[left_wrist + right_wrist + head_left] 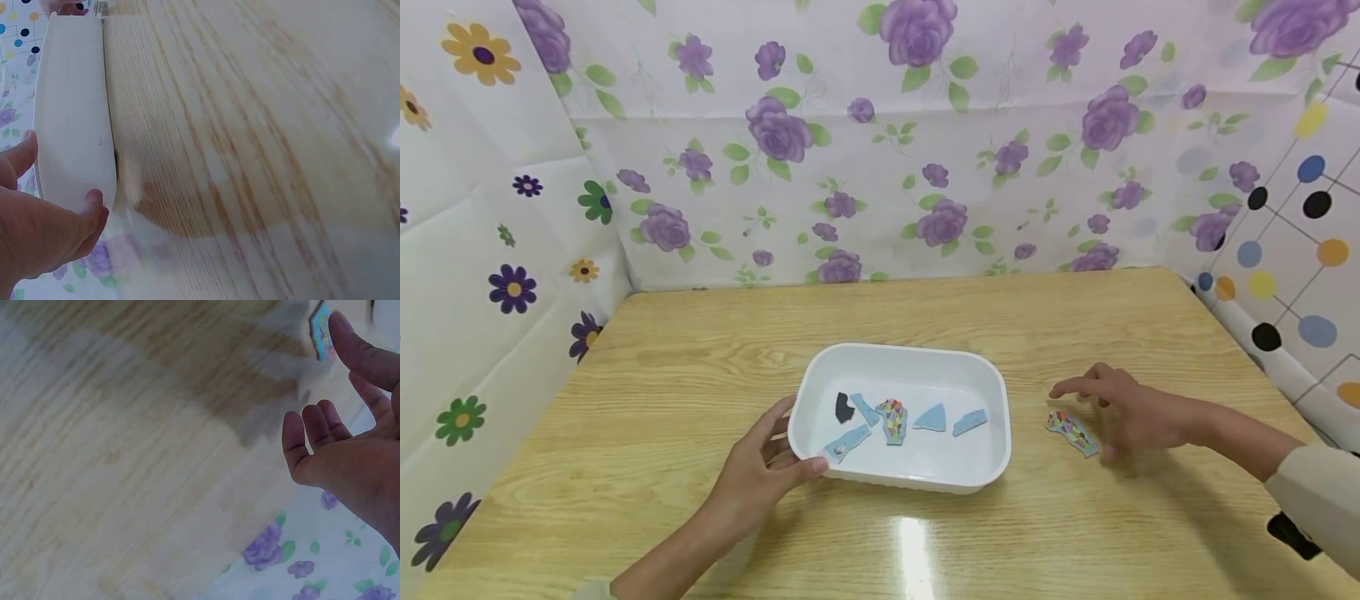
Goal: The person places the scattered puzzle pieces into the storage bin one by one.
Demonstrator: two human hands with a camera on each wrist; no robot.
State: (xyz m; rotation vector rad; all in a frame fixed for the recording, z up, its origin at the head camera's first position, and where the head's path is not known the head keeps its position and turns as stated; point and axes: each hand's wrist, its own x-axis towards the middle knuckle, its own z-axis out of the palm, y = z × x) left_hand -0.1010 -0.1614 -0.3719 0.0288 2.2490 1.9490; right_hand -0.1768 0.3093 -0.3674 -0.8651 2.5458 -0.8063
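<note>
A white plastic tray (917, 482) stands on the wooden table, with my left hand (752, 475) gripping its near left corner, thumb at the rim and fingers against the outer side. The left wrist view shows the same hold on the tray's wall (72, 106). To the right of the tray, a flat, irregular puzzle-like piece (1074, 434), light blue with a multicoloured pattern, lies on the table. Over and beside that piece is my right hand (1138, 412), fingers spread and loosely bent, holding nothing. In the right wrist view the thumb is close to the piece (321, 331).
Inside the tray lie several flat pieces: a black one (844, 407), a multicoloured one (893, 422) and light blue ones, including a triangular piece (932, 418). Flower-printed sheets (880, 200) stand behind the table (700, 350). A black object (1292, 535) is at the right, below the right sleeve.
</note>
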